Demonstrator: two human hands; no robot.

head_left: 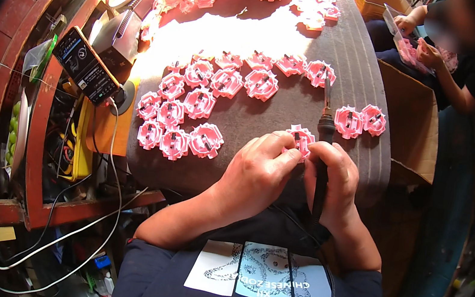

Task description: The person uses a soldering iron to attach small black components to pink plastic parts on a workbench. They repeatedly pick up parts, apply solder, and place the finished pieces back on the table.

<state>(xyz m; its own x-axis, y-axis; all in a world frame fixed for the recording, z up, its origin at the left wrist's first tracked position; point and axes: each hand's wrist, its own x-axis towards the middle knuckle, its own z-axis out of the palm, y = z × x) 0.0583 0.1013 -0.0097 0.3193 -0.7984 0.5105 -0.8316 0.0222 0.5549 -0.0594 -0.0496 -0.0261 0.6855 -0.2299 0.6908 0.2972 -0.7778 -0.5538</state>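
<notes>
My left hand (260, 169) is closed, thumb and forefinger pinching a pink plastic part (300, 137) with a small black piece in its middle. My right hand (337, 173) is curled round the black handle of a soldering iron (326, 126). Its metal tip points away from me, toward a pink part (320, 73) farther up the table. The right fingertips are also at the near pink part, where the fingers partly hide it. Two similar pink parts (348, 122) lie just right of the iron.
Several more pink parts (199, 102) stand in rows on the grey table mat (264, 131), with a heap along the far edge. A phone (86, 66) on a stand is at left, with a white cable. A cardboard box (407, 105) and a seated co-worker (468, 65) are at right.
</notes>
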